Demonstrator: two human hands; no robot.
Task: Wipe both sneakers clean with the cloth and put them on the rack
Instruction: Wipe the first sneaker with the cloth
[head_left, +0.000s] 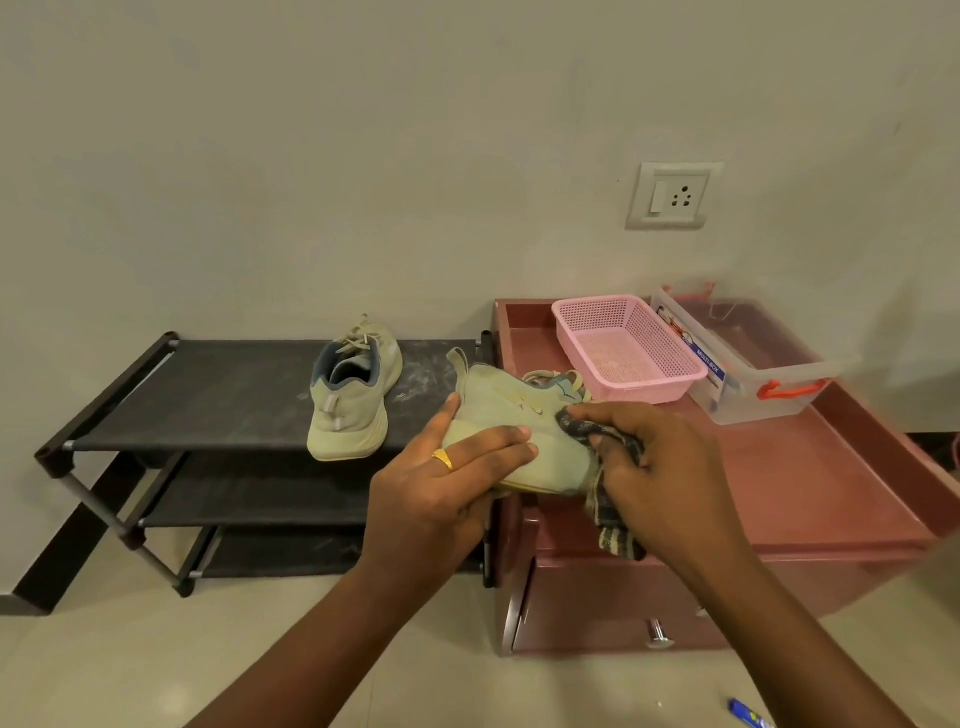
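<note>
The left hand (457, 467) has its grip closed on the pale green sneaker (509, 410). The thumb is up near the heel tab and the fingers lie along the side. The shoe is held in the air over the gap between the shoe rack (208, 389) and the maroon tabletop (779, 478).

The right hand (654, 467) has its grip bunched round a dark checked cloth (613, 514). It presses one end against the shoe's upper while the rest hangs down.

The other sneaker (353, 395) stands on the rack's top shelf, heel towards me.

The shoe looks light and easy to carry one-handed. Its fabric upper is soft and would give under a firm rub, while the sole looks firmer. I'd hold it by the heel and sole edge so the upper stays open to the cloth. The cloth is limp and needs wadding to stay put.

A pink basket (649, 387) and a clear lidded box (753, 400) sit at the back of the tabletop.
</note>
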